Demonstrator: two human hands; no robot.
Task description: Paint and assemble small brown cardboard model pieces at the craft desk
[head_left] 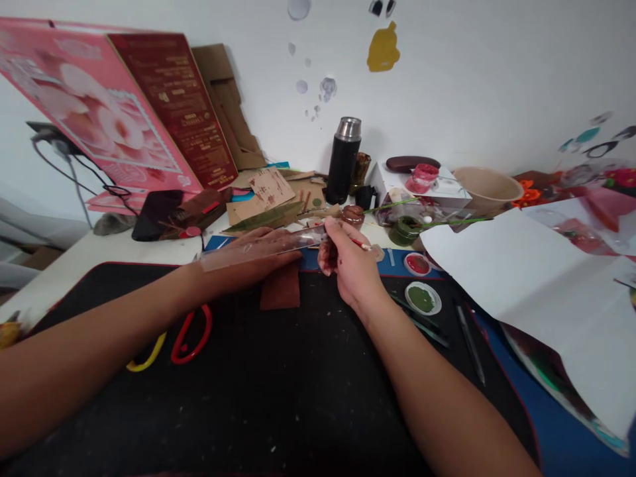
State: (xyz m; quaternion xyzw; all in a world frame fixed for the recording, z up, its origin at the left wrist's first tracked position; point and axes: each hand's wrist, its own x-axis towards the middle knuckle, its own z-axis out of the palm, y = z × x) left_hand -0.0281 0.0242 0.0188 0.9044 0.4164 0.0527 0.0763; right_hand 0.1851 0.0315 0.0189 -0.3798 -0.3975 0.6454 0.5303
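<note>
My left hand (265, 255) lies stretched out, fingers extended, over the back of a small brown sheet (281, 290). Across the back of that hand and its wrist runs a clear plastic strip (248, 250), like a ruler, though no markings can be read. My right hand (355, 262) is closed, thumb and fingers at the strip's right end, with dark brown stains on its fingertips. A thin stick with a reddish tip (366, 247) juts out beside its knuckles; its other end is hidden. Red-handled scissors (193, 338) lie under my left forearm.
Paint lids, one green (423, 299) and one red (417, 264), sit right of my right hand, near a dark pen (471, 343). Behind stand a green jar (405, 230), a black thermos (344, 162) and cardboard scraps (272, 187). White paper (501, 265) overhangs the right side.
</note>
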